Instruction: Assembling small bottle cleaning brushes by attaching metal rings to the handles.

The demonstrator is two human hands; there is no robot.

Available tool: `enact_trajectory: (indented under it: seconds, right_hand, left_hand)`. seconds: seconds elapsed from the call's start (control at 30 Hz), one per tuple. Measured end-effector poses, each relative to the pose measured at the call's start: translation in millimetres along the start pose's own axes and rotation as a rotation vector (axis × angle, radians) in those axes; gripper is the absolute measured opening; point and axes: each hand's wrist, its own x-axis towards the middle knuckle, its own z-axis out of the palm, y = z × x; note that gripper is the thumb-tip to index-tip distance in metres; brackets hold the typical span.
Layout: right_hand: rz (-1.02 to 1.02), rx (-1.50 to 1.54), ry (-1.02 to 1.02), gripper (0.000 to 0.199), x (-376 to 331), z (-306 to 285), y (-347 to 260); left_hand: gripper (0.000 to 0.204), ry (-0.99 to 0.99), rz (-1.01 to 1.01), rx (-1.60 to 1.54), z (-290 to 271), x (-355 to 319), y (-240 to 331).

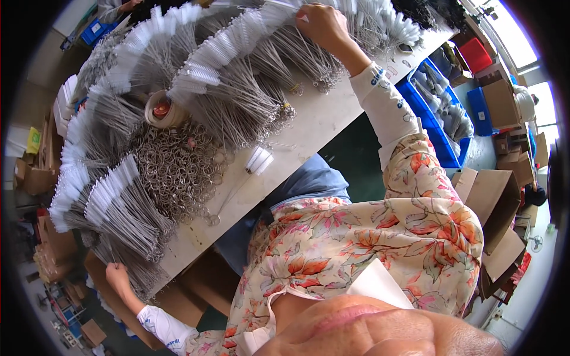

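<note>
Piles of wire-handled brushes (231,77) with white bristles and looped wire ends cover the table. At the far side, my right hand (323,25) is closed among the white bristle heads, a brush between its fingers. My left hand (117,277) is at the table's left end, its fingers pinched together against the wire handles of a brush bundle (127,261); what they grip is too small to tell. One brush (259,160) lies alone near the front edge. A heap of metal rings (184,169) sits between the bundles.
A pale round tub (163,111) with something red inside stands by the rings. Right of the table is a blue crate (436,113) of bagged goods. Cardboard boxes (496,207) stand farther right. Another person's hand (129,6) shows at the far left.
</note>
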Motion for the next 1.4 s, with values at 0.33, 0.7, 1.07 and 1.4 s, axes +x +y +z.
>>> enact_trajectory:
  seconds: [0.33, 0.7, 1.07, 1.4]
  right_hand:
    - [0.441, 1.113, 0.400, 0.017, 53, -57, 105]
    - [0.260, 0.148, 0.075, 0.018, 43, 20, 273]
    - [0.111, 0.005, 0.545, 0.015, 99, -80, 232]
    - [0.095, 1.911, -0.479, 0.018, -65, -70, -143]
  left_hand:
    - [0.014, -0.190, -0.261, -0.578, -30, -26, -42]
    - [0.028, 0.112, -0.517, -0.810, -19, -68, -15]
    - [0.033, 0.351, -0.358, -1.352, -45, -86, 80]
    - [0.024, 0.112, 0.447, -1.493, -62, -127, 328]
